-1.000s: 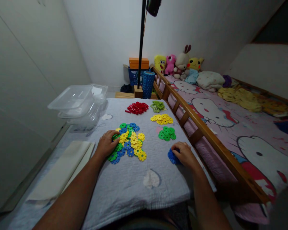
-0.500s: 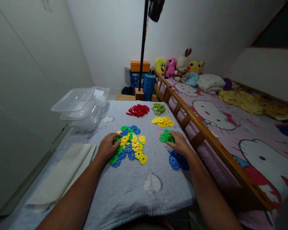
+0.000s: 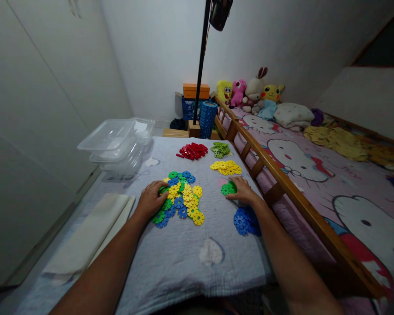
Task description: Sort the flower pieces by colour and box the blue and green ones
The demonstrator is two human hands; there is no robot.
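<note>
A mixed pile of blue, yellow and green plastic flower discs (image 3: 184, 199) lies in the middle of a grey quilted cloth (image 3: 184, 258). My left hand (image 3: 151, 199) rests on the pile's left side, fingers curled among the discs. My right hand (image 3: 244, 190) lies over the green disc pile (image 3: 228, 189), fingers bent down onto it. Sorted piles lie around: blue discs (image 3: 244, 221) under my right forearm, yellow discs (image 3: 227, 167), light green discs (image 3: 219, 149) and red pieces (image 3: 193, 151) farther back.
Stacked clear plastic tubs (image 3: 114, 146) stand at the cloth's back left. A folded white cloth (image 3: 92, 232) lies to the left. A wooden bed rail (image 3: 282, 188) runs along the right, with a bed and plush toys (image 3: 249, 92) beyond. A black pole (image 3: 202, 65) rises behind.
My right hand left the blue pile and moved forward onto the green pile. My left hand stayed on the mixed pile. The camera view shifted slightly.
</note>
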